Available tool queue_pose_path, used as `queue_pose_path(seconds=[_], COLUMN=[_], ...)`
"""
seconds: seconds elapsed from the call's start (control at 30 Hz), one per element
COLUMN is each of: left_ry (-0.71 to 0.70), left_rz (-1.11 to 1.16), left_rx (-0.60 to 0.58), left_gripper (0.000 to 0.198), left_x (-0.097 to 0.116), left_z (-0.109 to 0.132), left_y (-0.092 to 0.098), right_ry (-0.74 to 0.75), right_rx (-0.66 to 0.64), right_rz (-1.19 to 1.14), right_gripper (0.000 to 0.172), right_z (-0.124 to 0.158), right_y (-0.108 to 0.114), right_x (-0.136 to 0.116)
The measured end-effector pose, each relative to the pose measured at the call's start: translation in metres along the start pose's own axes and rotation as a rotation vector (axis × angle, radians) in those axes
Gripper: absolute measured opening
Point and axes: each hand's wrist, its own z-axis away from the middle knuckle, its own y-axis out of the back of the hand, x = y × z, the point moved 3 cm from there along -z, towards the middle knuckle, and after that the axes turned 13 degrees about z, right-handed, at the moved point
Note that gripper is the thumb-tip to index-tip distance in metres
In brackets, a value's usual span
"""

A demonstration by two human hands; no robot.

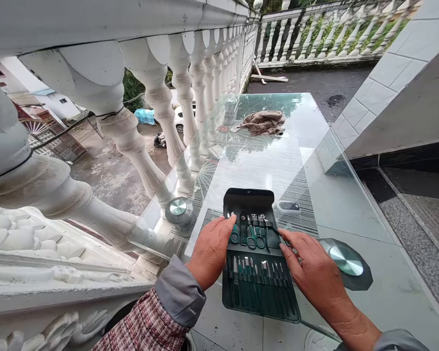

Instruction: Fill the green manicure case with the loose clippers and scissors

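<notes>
Lightly, the left hand (210,251) and right hand (314,273) rest apart on an open manicure kit (259,297), its case probably soft and floppy, best taken by the edges.

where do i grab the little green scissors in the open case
Grip the small scissors by their green finger loops, coming from above on the near side with your right hand. The loops sit at the lower end facing you, while the narrow upper part seems tucked into the open case.
</notes>
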Motion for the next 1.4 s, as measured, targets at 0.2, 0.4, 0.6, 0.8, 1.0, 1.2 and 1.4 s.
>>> queue_pose_path(seconds=[0.2, 0.4, 0.6, 0.8, 1.0, 1.2, 1.4], left_ry=[-0.056, 0.015, 0.007, 0.024, 0.010, 0.021, 0.040], left_rz=[-0.156, -0.308, -0.303, -0.314, -0.322, -0.317, -0.336], left_rx=[-0.111, -0.119, -0.162, -0.137, -0.160, -0.179, -0.150], left_gripper=[0.049, 0.050, 0.052, 0.051, 0.052, 0.053, 0.051], left_x=[0.003, -0.004, -0.006, -0.005, -0.001, 0.000, -0.001], left_z=[-0.004, -0.001, 0.003, 0.004, 0.004, 0.005, 0.007], left_y=[-0.009, -0.010, -0.011, -0.008, -0.009, -0.006, -0.002], right_ry=[0.035, 0.008, -0.001, 0.001, 0.014, 0.010, -0.041], right_rx=[0.058, -0.007, -0.083, -0.099, -0.088, -0.091, -0.078], right_rz=[0.027, 0.075, 0.092, 0.053, 0.065, 0.089, 0.081], right_gripper=[0.032, 0.039, 0.039, 0.040, 0.040, 0.040, 0.043], right_z=[0.000, 0.006, 0.011, 0.013, 0.015, 0.010, 0.005], right_y=[0.001, -0.011, -0.016, -0.017, -0.019, -0.018, -0.015], right_x=[0.005, 0.018, 0.018, 0.013, 0.005, 0.000, 0.005])
